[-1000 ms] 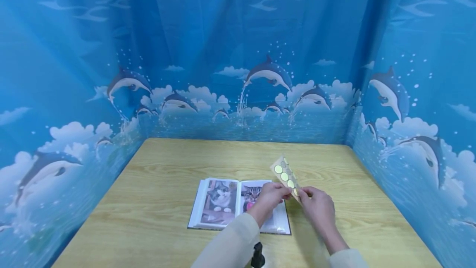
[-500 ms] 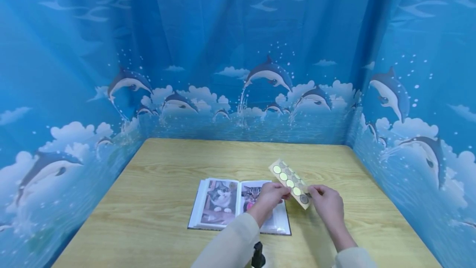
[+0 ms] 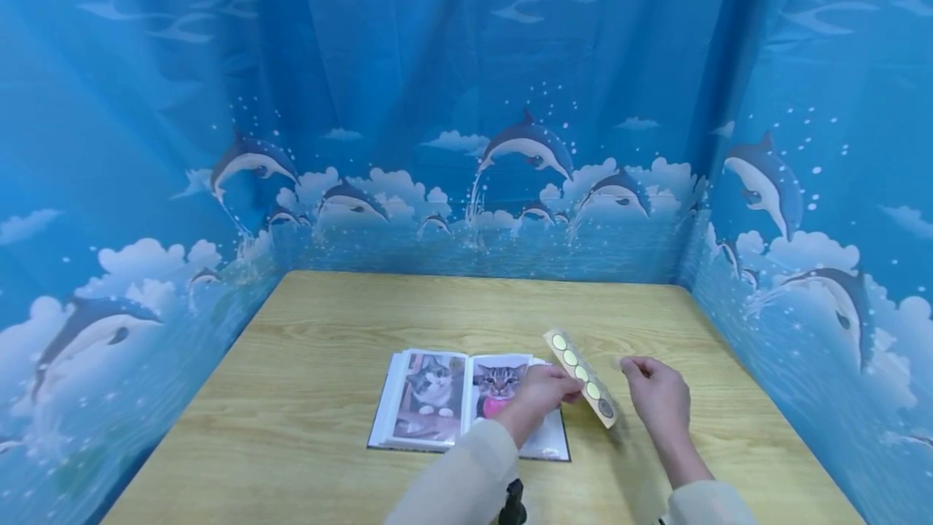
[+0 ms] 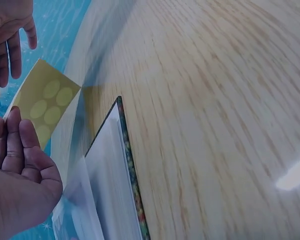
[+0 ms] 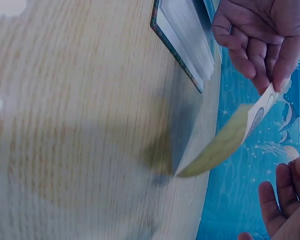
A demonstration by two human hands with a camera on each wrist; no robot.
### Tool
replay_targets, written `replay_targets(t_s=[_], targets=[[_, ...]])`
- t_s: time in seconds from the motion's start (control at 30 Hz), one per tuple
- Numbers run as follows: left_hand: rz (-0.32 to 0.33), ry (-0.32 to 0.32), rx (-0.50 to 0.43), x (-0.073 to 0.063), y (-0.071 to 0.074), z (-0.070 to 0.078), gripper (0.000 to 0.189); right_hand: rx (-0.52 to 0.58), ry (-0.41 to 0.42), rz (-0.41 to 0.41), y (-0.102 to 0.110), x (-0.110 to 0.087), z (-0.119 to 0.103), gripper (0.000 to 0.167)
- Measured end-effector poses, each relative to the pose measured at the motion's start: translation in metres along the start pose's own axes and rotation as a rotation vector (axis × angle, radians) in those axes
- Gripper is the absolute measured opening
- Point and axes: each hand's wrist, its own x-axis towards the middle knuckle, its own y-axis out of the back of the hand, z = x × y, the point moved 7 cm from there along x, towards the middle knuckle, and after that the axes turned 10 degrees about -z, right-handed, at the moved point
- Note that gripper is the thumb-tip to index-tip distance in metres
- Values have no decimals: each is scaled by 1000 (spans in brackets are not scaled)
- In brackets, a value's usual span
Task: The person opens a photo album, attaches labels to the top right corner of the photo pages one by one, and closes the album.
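Observation:
My left hand (image 3: 543, 394) pinches a strip of round stickers (image 3: 581, 373) between thumb and fingers, above the right side of an open photo album (image 3: 430, 403). Pale yellow circles run along the strip, and one circle at its near end looks grey. In the right wrist view the strip (image 5: 225, 142) bends, its yellowish back showing. To the right, apart from the strip, my right hand (image 3: 659, 399) pinches a small pale round sticker (image 3: 616, 362) at its fingertips. Cat photos fill both album pages; my left hand and forearm cover part of the right page.
The album lies flat on a light wood-grain table (image 3: 313, 330). Blue curtains (image 3: 452, 104) printed with dolphins enclose the table at the back and both sides. A small black object (image 3: 513, 502) shows by the left sleeve.
My right hand has moved right, away from the strip, with a small sticker at its fingertips. My left hand has shifted slightly right and tilted the strip more steeply.

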Motion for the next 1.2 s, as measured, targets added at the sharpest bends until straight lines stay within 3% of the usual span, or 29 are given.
replay_targets(t_s=[0.3,0.43,0.67,0.8,1.07,1.2], targets=[[-47,-12,158,2,-13,5,12,13,-8,-26,-5,-1,0,38],[-40,-34,202,2,-11,8,12,-5,6,-15,-6,0,-1,37],[-8,-36,396,1,-3,14,17,-15,12,-28,-10,1,-1,36],[20,-87,467,0,2,18,26,-7,11,-46,-15,0,-1,35],[11,-121,410,-2,14,17,34,4,13,-79,-23,2,1,34],[19,-135,438,-7,25,18,35,-14,31,-80,-28,5,-2,32]])
